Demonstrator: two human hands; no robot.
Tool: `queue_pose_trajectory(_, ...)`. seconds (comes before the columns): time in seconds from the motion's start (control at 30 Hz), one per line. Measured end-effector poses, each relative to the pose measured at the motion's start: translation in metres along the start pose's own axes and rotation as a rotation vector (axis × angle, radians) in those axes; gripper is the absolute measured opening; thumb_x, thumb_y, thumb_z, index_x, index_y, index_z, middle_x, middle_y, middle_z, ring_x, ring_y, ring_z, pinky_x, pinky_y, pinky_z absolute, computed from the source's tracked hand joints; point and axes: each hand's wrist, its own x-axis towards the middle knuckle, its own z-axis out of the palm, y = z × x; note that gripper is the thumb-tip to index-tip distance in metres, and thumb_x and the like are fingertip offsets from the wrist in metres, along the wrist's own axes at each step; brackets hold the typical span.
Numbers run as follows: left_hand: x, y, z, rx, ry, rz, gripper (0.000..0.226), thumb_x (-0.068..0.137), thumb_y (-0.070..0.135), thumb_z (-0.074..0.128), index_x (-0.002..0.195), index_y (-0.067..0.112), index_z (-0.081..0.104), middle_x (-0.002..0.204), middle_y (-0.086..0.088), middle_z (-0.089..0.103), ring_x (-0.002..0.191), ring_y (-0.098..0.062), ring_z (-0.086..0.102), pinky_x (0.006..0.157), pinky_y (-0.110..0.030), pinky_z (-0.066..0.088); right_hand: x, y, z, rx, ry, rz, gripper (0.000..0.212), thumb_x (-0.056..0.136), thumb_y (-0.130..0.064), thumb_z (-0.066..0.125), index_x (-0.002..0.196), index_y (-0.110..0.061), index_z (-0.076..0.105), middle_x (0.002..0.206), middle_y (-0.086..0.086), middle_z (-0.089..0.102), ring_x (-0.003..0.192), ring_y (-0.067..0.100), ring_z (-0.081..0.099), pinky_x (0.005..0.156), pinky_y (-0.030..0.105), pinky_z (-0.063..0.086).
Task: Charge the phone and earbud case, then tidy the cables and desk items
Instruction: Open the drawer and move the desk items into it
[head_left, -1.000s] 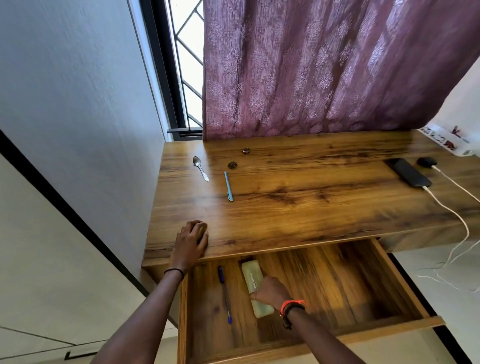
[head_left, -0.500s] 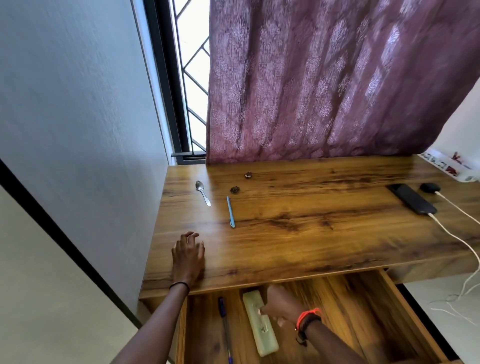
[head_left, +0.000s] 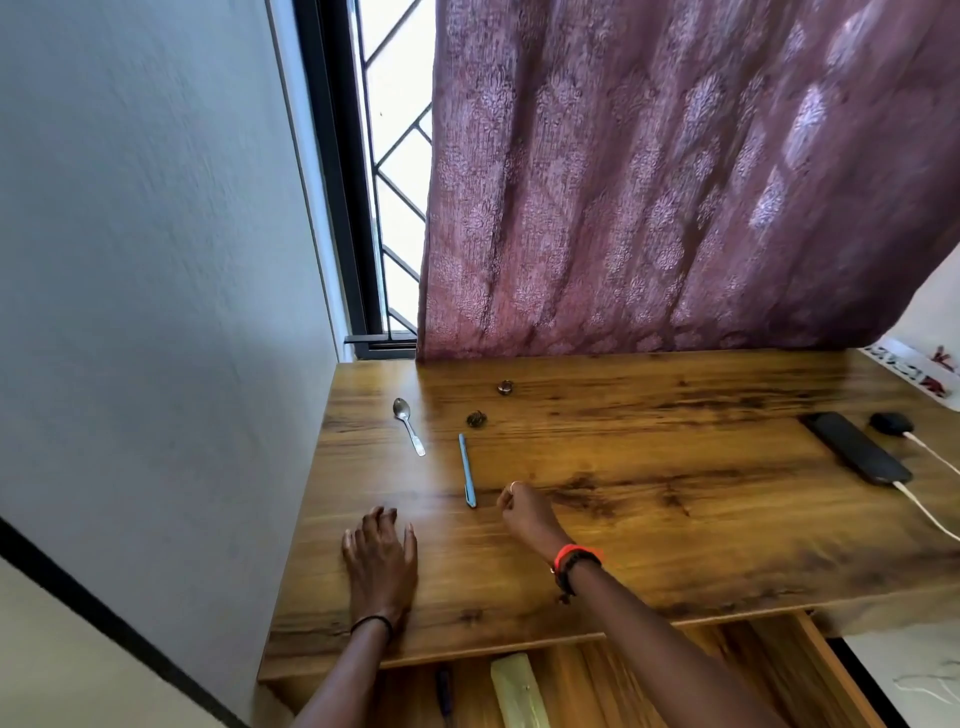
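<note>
The drawer (head_left: 810, 670) under the bench (head_left: 675, 545) was seen pulled open. In it a pale green case (head_left: 519, 691) was laid lengthwise, with a dark pen (head_left: 444, 691) beside it on its left; both were cut off by the lower edge of the view.

On the bench the left grip (head_left: 382, 566) was laid flat near the front left, released, with its fingers spread on the wood. The right grip (head_left: 524, 512) was held clenched just beside the near tip of a light-blue pen (head_left: 467, 470), and nothing could be seen grasped in it. Further back a spoon (head_left: 409, 426) and two small dark round objects (head_left: 475, 418) were found.

At the right end a black phone (head_left: 857, 449) was laid with a white cable (head_left: 924, 509) plugged into its near end, and the dark earbud case (head_left: 891, 423) was set just behind it with a second white cable (head_left: 930, 452) attached. A white power strip (head_left: 914, 371) was partly seen at the far right corner.

The window (head_left: 395, 182) was mostly covered by a purple patterned curtain (head_left: 675, 182); a grey wall (head_left: 156, 234) was seen on the left.
</note>
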Motion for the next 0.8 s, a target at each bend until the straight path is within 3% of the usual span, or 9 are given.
queue_pose_trajectory(0.17, 0.001, 0.0, 0.0, 0.018, 0.0, -0.003, 0.038, 0.093, 0.037, 0.042, 0.127, 0.02, 0.047, 0.131, -0.002, 0.044, 0.125, -0.019, 0.041, 0.114, -0.046, 0.022, 0.031, -0.015, 0.016, 0.046, 0.08, 0.009, 0.018, 0.09, -0.002, 0.043, 0.098, 0.001, 0.059, 0.106, 0.019, 0.064, 0.1, 0.031, 0.058, 0.078, 0.033, 0.046)
queue_pose_trajectory(0.27, 0.001, 0.002, -0.001, 0.027, 0.012, 0.001, 0.037, 0.092, 0.036, 0.044, 0.125, 0.02, 0.048, 0.13, -0.002, 0.046, 0.123, -0.019, 0.043, 0.113, -0.045, 0.024, 0.043, -0.023, 0.024, 0.079, 0.111, 0.001, 0.01, 0.09, -0.012, 0.052, 0.083, -0.006, 0.053, 0.1, 0.02, 0.064, 0.096, 0.032, 0.059, 0.069, 0.032, 0.042)
queue_pose_trajectory(0.33, 0.001, 0.003, -0.001, 0.023, 0.014, -0.006, 0.037, 0.092, 0.036, 0.045, 0.125, 0.02, 0.048, 0.13, -0.001, 0.046, 0.122, -0.019, 0.044, 0.112, -0.045, 0.025, 0.049, -0.025, 0.03, 0.091, 0.116, 0.002, 0.019, 0.088, -0.018, 0.06, 0.076, -0.01, 0.047, 0.091, 0.017, 0.063, 0.088, 0.029, 0.059, 0.065, 0.031, 0.039)
queue_pose_trajectory(0.43, 0.001, 0.004, -0.001, 0.015, 0.019, -0.009, 0.037, 0.091, 0.036, 0.046, 0.125, 0.02, 0.049, 0.131, -0.001, 0.046, 0.124, -0.019, 0.043, 0.113, -0.045, 0.024, 0.053, -0.028, 0.037, 0.065, 0.13, -0.006, 0.022, 0.085, -0.023, 0.065, 0.084, -0.002, 0.058, 0.091, 0.016, 0.063, 0.089, 0.028, 0.058, 0.071, 0.035, 0.045)
queue_pose_trajectory(0.5, 0.002, 0.003, -0.001, 0.017, 0.023, -0.006, 0.038, 0.091, 0.036, 0.047, 0.125, 0.019, 0.049, 0.131, -0.001, 0.046, 0.125, -0.019, 0.042, 0.113, -0.046, 0.024, 0.055, -0.026, 0.042, 0.058, 0.132, 0.001, 0.027, 0.084, -0.022, 0.067, 0.093, 0.003, 0.06, 0.099, 0.019, 0.064, 0.095, 0.031, 0.06, 0.074, 0.036, 0.047)
queue_pose_trajectory(0.6, 0.002, 0.004, -0.001, 0.013, 0.021, -0.01, 0.038, 0.091, 0.036, 0.048, 0.126, 0.019, 0.049, 0.132, -0.001, 0.046, 0.126, -0.019, 0.041, 0.113, -0.045, 0.022, 0.055, -0.024, 0.044, 0.045, 0.125, 0.007, 0.017, 0.084, -0.013, 0.065, 0.094, 0.0, 0.058, 0.104, 0.019, 0.062, 0.099, 0.032, 0.059, 0.077, 0.037, 0.049)
queue_pose_trajectory(0.67, 0.001, 0.005, -0.001, 0.001, 0.022, -0.01, 0.038, 0.091, 0.036, 0.049, 0.125, 0.019, 0.05, 0.131, -0.001, 0.047, 0.126, -0.019, 0.042, 0.113, -0.045, 0.022, 0.052, -0.022, 0.042, 0.041, 0.114, 0.004, 0.008, 0.084, -0.006, 0.061, 0.088, -0.008, 0.054, 0.105, 0.02, 0.061, 0.099, 0.032, 0.059, 0.073, 0.035, 0.048)
queue_pose_trajectory(0.8, 0.001, 0.005, -0.002, 0.005, 0.026, -0.015, 0.037, 0.09, 0.036, 0.048, 0.124, 0.02, 0.05, 0.131, -0.001, 0.047, 0.125, -0.019, 0.042, 0.113, -0.044, 0.023, 0.042, -0.015, 0.035, 0.018, 0.037, 0.029, 0.013, 0.079, -0.011, 0.067, 0.08, -0.008, 0.055, 0.095, 0.016, 0.062, 0.089, 0.027, 0.061, 0.062, 0.026, 0.041)
